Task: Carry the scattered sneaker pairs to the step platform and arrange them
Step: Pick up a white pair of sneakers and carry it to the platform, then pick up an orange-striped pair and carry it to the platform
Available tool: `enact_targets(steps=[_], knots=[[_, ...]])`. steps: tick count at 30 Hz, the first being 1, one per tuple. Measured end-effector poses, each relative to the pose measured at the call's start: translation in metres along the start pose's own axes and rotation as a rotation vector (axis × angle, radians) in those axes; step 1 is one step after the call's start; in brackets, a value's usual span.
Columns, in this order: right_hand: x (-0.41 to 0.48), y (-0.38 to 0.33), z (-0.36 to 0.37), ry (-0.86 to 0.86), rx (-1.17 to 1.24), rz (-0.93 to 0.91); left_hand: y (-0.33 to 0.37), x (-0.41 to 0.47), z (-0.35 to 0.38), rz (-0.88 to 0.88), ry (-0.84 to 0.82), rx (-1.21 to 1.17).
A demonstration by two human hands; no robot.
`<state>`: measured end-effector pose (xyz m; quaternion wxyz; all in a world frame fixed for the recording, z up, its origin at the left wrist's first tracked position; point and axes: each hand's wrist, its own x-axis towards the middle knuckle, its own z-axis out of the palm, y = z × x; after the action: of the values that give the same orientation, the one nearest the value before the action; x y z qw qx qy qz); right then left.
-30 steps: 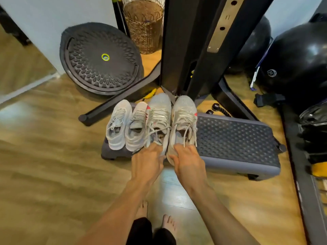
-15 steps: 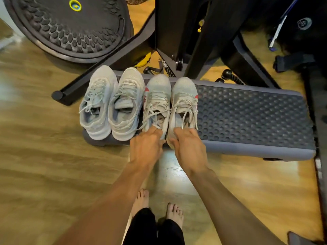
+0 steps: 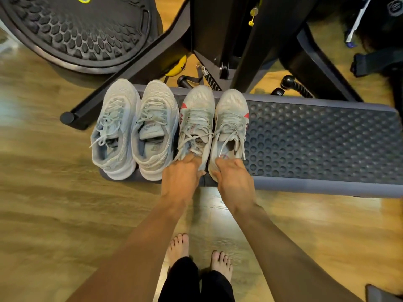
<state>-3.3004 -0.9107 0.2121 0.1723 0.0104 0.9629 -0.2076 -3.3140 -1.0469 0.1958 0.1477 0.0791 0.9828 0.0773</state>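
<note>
Two pairs of pale grey sneakers stand side by side, toes away from me, on the left end of a dark studded step platform (image 3: 316,144). The left pair (image 3: 135,129) has plain grey mesh. The right pair has red marks at the sides. My left hand (image 3: 181,177) grips the heel of that pair's left sneaker (image 3: 196,125), fingers tucked inside its opening. My right hand (image 3: 233,179) grips the heel of the right sneaker (image 3: 231,125) the same way. Both sneakers rest on the platform, their heels hidden by my hands.
A black gym machine frame (image 3: 229,35) stands right behind the platform, with a leg (image 3: 122,83) slanting down to the left. A round black balance board (image 3: 76,29) leans at the upper left. My bare feet (image 3: 200,256) stand on the wooden floor (image 3: 54,214).
The view has dropped closer and tilted down over the platform. Both hands stay on the heels of the red-marked pair, which now sits squarely next to the plain pair.
</note>
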Motion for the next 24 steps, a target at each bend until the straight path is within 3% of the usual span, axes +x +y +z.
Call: enact_targets(steps=[6,12,16,20,24], knots=[[-0.001,-0.001,0.002,0.029,-0.029,0.012,0.003,-0.001,0.001,0.009,0.001,-0.001],[0.003,-0.020,-0.009,-0.045,-0.025,0.215,0.005,-0.002,-0.007,0.021,0.018,0.012],[-0.001,-0.026,-0.029,0.030,0.022,0.167,0.006,-0.009,-0.027,0.005,0.077,-0.029],[-0.014,-0.038,-0.080,0.159,0.272,0.085,0.023,-0.021,-0.078,-0.013,0.151,-0.228],[-0.039,-0.056,-0.169,0.368,0.652,0.074,0.062,-0.028,-0.166,0.041,0.265,-0.649]])
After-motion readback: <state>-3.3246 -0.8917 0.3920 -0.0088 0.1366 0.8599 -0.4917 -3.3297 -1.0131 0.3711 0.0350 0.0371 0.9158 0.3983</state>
